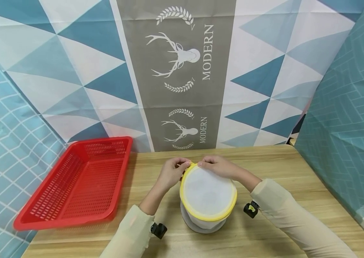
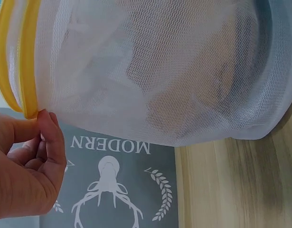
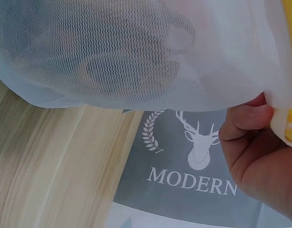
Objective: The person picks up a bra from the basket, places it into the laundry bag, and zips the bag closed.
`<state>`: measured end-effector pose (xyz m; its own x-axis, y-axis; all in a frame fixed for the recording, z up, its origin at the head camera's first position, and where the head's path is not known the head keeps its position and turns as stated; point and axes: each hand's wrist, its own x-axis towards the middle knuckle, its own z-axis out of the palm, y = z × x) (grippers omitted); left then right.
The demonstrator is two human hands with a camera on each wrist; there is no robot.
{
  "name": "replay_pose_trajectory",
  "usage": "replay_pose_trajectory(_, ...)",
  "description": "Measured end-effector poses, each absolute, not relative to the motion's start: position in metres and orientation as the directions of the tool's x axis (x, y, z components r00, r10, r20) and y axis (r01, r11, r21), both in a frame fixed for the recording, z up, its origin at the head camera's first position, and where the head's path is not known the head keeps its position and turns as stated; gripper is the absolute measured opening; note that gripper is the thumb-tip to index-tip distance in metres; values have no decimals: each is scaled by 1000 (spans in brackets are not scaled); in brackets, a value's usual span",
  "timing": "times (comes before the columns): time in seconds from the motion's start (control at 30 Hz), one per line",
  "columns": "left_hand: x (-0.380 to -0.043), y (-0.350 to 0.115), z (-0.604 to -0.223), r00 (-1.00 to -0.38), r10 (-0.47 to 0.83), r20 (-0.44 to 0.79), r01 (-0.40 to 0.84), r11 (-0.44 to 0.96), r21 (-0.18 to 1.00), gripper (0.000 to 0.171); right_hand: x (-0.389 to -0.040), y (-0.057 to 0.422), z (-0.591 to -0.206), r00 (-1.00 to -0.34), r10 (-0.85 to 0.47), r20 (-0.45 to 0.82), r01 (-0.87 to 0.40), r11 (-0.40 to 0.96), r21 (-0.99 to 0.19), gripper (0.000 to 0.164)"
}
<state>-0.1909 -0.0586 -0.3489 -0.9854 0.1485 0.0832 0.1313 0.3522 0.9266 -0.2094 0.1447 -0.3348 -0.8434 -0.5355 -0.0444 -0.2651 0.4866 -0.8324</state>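
Observation:
A round white mesh laundry bag [image 1: 209, 193] with yellow trim stands on the table in front of me, its top facing up. My left hand [image 1: 169, 174] pinches the yellow edge [image 2: 29, 61] at the bag's far left, thumb against fingertips. At the far rim, a little to the right, my right hand [image 1: 221, 167] pinches the bag just beside the yellow trim. Through the mesh side [image 3: 136, 57] in the right wrist view, dark and tan shapes show, too blurred to tell what they are. A grey bottom edge [image 1: 201, 228] shows beneath the bag.
A red plastic basket [image 1: 112, 200] with perforated sides sits to the left on the wooden table [image 1: 272, 229]. Behind the table hangs a patterned cloth [image 1: 182, 96] with deer heads and triangles. Blue-green tiled sheets [image 1: 346, 143] close off both sides.

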Motion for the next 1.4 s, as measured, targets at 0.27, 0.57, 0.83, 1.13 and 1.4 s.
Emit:
replay_pose_trajectory(0.27, -190, -59, -352, -978, 174, 111, 168, 359, 918, 15, -205, 147, -333, -846, -531, -51, -255, 487, -835, 30)
replay_pose_trajectory(0.57, -188, -64, -356, -979, 184, 89, 153, 370, 916, 16, -203, 148, -334, -858, -511, -56, -251, 511, -822, 30)
replay_pose_trajectory(0.83, -184, -66, -357, -983, 179, 47, 106, 334, 937, 15, -202, 150, -335, -871, -486, -75, -217, 516, -829, 29)
replay_pose_trajectory(1.13, -184, -64, -356, -985, 169, 33, 84, 304, 949, 18, -204, 153, -338, -878, -464, -122, -158, 521, -839, 43)
replay_pose_trajectory(1.4, -185, -62, -351, -982, 179, 53, 110, 321, 941, 17, -205, 148, -334, -868, -490, -84, -212, 519, -828, 36)
